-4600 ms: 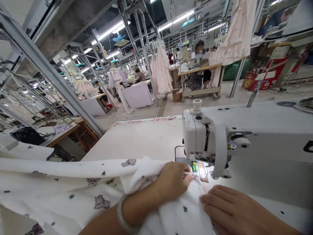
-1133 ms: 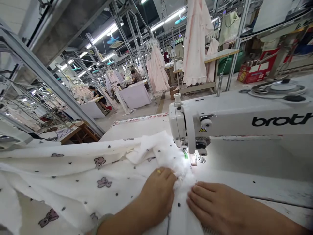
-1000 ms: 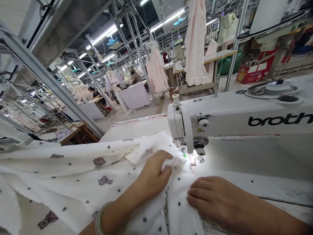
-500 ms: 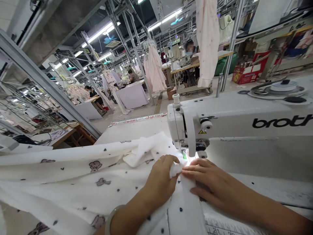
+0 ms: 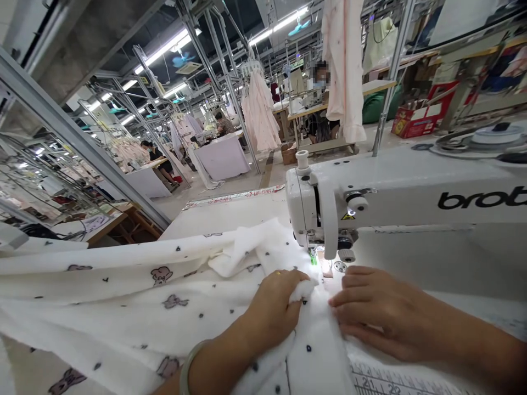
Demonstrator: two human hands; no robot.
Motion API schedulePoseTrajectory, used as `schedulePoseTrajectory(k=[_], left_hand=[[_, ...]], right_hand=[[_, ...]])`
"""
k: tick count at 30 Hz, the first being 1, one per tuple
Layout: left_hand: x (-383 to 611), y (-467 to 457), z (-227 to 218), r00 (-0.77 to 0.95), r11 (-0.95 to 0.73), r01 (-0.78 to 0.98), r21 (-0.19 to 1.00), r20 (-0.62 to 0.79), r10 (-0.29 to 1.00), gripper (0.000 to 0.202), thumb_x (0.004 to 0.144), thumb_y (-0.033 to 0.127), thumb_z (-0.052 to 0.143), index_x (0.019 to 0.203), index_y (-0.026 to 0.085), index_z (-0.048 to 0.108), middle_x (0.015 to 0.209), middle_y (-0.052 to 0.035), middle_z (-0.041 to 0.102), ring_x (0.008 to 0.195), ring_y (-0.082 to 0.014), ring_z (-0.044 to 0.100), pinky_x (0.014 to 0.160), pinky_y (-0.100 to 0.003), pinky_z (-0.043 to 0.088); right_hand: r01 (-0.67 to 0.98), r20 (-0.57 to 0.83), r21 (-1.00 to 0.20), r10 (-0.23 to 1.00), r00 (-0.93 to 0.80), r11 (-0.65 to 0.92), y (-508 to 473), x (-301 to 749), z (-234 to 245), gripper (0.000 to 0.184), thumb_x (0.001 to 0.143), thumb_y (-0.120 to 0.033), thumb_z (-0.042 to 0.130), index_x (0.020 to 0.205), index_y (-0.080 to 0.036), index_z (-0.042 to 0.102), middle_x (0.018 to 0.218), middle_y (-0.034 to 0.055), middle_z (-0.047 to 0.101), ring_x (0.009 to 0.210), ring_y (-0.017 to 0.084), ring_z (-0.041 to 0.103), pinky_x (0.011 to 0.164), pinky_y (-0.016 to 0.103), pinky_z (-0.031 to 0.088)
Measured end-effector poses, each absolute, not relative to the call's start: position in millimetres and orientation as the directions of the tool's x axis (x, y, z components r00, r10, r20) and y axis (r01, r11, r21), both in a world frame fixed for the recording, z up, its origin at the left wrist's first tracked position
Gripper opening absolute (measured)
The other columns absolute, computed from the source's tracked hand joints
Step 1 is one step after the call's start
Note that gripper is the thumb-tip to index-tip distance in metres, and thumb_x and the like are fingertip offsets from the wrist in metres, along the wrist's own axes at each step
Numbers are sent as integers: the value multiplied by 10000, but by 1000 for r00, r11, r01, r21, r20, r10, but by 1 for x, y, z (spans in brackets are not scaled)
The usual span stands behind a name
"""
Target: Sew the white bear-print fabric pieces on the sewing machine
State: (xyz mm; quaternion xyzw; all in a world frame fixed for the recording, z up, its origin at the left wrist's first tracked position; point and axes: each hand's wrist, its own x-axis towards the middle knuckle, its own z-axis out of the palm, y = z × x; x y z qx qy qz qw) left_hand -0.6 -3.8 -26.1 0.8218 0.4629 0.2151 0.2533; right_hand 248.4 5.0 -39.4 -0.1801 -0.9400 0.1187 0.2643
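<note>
Left fingers (image 5: 285, 281) pinching fabric fold (image 5: 303, 287), tips hidden, right fingers (image 5: 354, 299) pressed flat on it

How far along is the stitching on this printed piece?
Roughly midway, at a guess. Done: part of the printed fabric lies bunched past the presser foot; stitching there is not visible. In hand: left hand pinches a fold at the foot, right hand presses flat beside it. Left: a long stretch drapes off to the left, away from the sewing machine.
</note>
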Motion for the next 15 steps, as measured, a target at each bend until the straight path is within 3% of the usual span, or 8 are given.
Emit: schedulePoseTrajectory(k=[3, 8, 15], left_hand=[[-1, -3, -28, 624, -628, 598, 498, 201, 755, 398, 769, 61, 540, 1108, 201, 694, 1081, -64, 741, 1023, -254, 662, 968, -409, 507], [-1, -4, -28, 789, -815, 555, 167, 205, 579, 432, 755, 100, 597, 1170, 165, 698, 1036, -95, 698, 943, -266, 632, 915, -426, 505], [0, -4, -29, 822, -832, 554, 25, 141, 552, 379, 791, 145, 611, 1164, 182, 673, 1057, -94, 672, 936, -257, 610, 917, -404, 483]], right_hand=[[277, 422, -297, 385, -820, 914, -1, 247, -38, 341, 1094, -318, 406, 1023, -210, 721, 850, 68, 735, 767, 204, 659, 826, 368, 482], [281, 361, -333, 397, -844, 900, -3, 245, -40, 345, 1089, -341, 417, 919, -205, 685, 802, 53, 708, 694, 184, 630, 752, 352, 463], [280, 370, -336, 400, -839, 899, -3, 246, -42, 286, 1074, -327, 467, 933, -214, 689, 802, 38, 708, 684, 178, 629, 752, 343, 463]])
